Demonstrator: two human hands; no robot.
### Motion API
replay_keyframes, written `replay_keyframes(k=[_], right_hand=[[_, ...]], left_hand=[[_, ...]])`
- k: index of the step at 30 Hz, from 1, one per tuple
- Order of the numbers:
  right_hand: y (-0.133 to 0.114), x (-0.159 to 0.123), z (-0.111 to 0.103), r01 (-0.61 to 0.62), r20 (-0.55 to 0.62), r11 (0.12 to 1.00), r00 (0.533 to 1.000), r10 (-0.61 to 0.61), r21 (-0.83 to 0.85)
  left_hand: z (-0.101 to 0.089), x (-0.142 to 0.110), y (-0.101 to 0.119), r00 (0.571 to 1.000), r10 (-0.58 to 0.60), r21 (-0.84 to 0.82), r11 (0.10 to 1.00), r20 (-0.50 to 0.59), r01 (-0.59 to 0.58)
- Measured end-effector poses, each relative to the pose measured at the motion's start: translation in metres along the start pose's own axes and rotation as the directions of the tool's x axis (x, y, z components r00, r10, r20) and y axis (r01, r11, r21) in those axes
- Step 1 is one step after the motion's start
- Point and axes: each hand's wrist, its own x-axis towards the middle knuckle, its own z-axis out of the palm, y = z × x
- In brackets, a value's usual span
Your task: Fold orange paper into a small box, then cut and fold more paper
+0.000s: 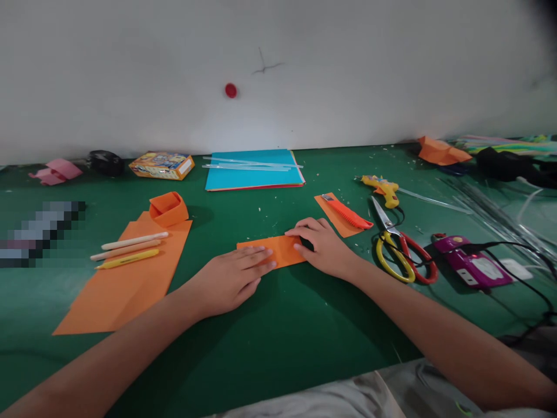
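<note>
A small orange paper strip (pixel 285 249) lies on the green table in front of me, with a faint crease near its middle. My left hand (pixel 237 277) rests flat on its left part, fingers stretched out. At the strip's right end, my right hand (pixel 319 247) has curved fingers on the far edge and the thumb on the paper, gripping it. Left of my hands is a large orange sheet (pixel 126 296) bearing a folded orange paper loop (pixel 169 209) and several pens, one of them a yellow pen (pixel 128 259).
Right of my hands lie an orange cutter knife (pixel 348 213) on an orange scrap, scissors (pixel 394 244), a yellow glue gun (pixel 380 188) and a purple corded box (pixel 474 264). Blue paper sheets (pixel 252 177) with clear sticks and a small carton (pixel 163 165) sit by the wall.
</note>
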Motion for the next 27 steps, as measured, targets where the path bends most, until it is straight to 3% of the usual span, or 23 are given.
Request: replay_keyframes(k=[11, 21, 27], right_hand=[[0.000, -0.001, 0.000, -0.001, 0.002, 1.000, 1.000, 0.001, -0.020], [0.000, -0.001, 0.001, -0.001, -0.009, 1.000, 1.000, 0.001, -0.013], [0.001, -0.001, 0.000, 0.000, 0.000, 1.000, 1.000, 0.000, -0.009]], left_hand=[[0.003, -0.002, -0.003, 0.999, -0.021, -0.082, 0.996, 0.028, 0.023], [-0.007, -0.009, -0.004, 0.977, -0.004, -0.162, 0.986, 0.211, 0.039], [-0.014, -0.014, -0.009, 0.967, 0.056, -0.243, 0.970, 0.247, 0.005]])
